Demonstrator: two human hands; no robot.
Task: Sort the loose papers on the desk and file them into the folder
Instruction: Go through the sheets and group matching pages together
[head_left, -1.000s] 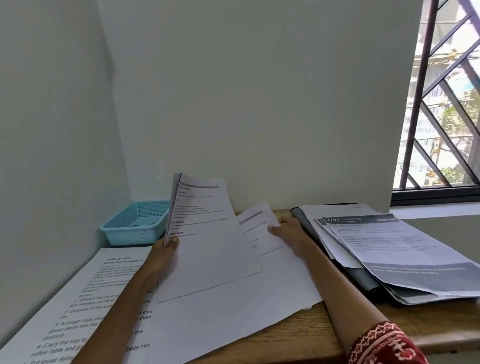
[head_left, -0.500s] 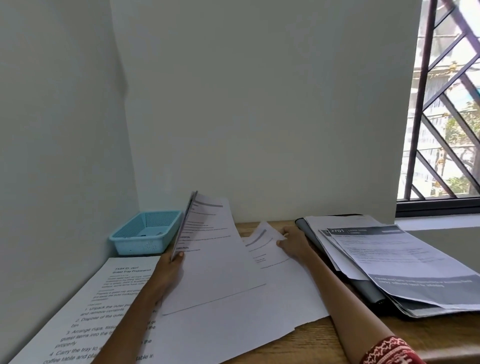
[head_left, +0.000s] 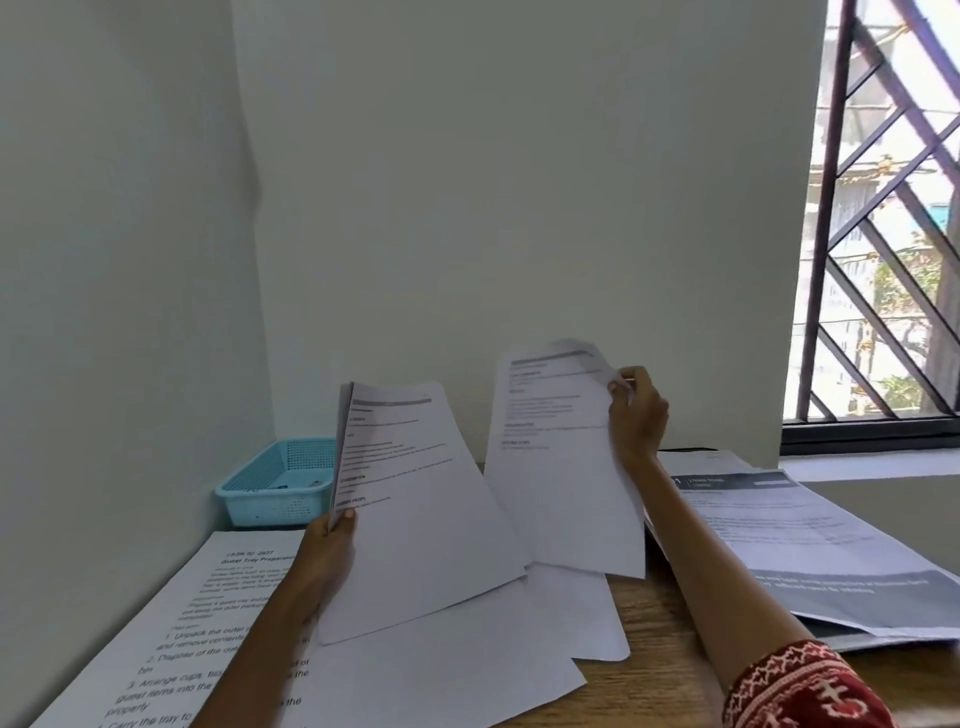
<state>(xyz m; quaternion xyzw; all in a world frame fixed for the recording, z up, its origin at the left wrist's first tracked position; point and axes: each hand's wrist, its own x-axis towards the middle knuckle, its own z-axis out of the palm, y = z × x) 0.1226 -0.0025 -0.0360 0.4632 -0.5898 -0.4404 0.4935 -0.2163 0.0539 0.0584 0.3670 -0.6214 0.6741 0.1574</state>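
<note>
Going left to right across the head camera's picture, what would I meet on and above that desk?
Blue basket → sheaf in the left hand → sheet in the right hand → paper pile on the dark folder → barred window.

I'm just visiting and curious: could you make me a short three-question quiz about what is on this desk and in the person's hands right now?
1. True or false: the right hand holds a sheet lifted off the desk.
2. What does the left hand grip: A) the basket, B) a stack of papers, C) the folder?
3. What colour is the basket in the corner?

Key:
1. True; it pinches the sheet's upper edge.
2. B; the stack of papers is held upright at its left edge.
3. Blue.
</note>
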